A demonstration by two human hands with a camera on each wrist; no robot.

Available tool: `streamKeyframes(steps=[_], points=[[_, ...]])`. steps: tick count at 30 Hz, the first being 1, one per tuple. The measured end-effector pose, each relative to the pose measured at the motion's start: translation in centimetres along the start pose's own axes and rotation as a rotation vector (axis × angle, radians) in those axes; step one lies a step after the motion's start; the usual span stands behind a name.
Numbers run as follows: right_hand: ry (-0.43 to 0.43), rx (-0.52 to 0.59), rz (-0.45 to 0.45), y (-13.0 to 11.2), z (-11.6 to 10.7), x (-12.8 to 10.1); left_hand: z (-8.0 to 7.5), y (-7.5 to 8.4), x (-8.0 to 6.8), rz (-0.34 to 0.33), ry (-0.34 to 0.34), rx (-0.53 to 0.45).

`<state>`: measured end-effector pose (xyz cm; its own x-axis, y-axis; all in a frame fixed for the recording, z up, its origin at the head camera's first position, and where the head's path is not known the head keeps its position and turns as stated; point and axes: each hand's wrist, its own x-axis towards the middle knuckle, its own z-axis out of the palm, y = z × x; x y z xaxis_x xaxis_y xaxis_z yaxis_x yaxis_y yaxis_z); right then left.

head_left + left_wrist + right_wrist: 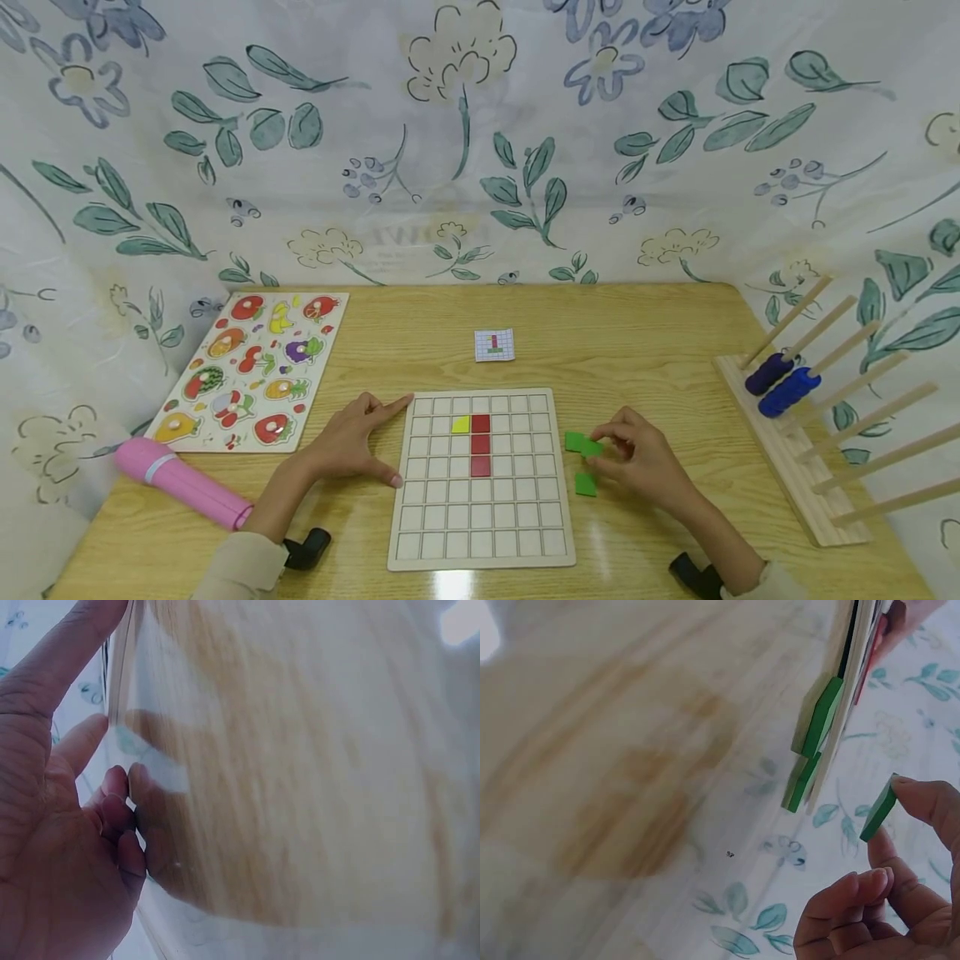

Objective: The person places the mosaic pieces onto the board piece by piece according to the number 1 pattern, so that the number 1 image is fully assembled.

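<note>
A pale wooden grid board (442, 546) lies flat on the table. In its cells sit a yellow tile with a slanted edge (461, 425) and a column of red tiles (481, 444). My left hand (348, 442) spreads thumb and index finger against the board's left edge; its other fingers bend loosely in the left wrist view. Right of the board, my right hand (637, 454) pinches a green square tile (880, 813) between thumb and index finger, raised off the table. Two more green tiles lie there, one farther back (574, 442) and one nearer (586, 484).
A small printed pattern card (494, 345) lies behind the board. At left are a fruit puzzle board (311, 392) and a pink cylindrical object (187, 483). A wooden peg rack (795, 458) with dark purple and blue rings stands at right.
</note>
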<state>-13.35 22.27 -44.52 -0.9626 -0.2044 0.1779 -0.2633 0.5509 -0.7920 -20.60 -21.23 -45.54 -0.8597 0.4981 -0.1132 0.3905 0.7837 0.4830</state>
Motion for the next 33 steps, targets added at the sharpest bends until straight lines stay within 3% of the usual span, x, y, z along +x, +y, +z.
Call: streamKeyframes(steps=[15, 33], points=[[-0.05, 0.073, -0.073, -1.9, 1.7, 0.9, 0.1, -0.3, -0.2, 0.001, 0.003, -0.004], [-0.139, 0.162, -0.072, -3.7, 4.2, 1.5, 0.0, -0.3, 0.0, 0.018, 0.004, 0.003]])
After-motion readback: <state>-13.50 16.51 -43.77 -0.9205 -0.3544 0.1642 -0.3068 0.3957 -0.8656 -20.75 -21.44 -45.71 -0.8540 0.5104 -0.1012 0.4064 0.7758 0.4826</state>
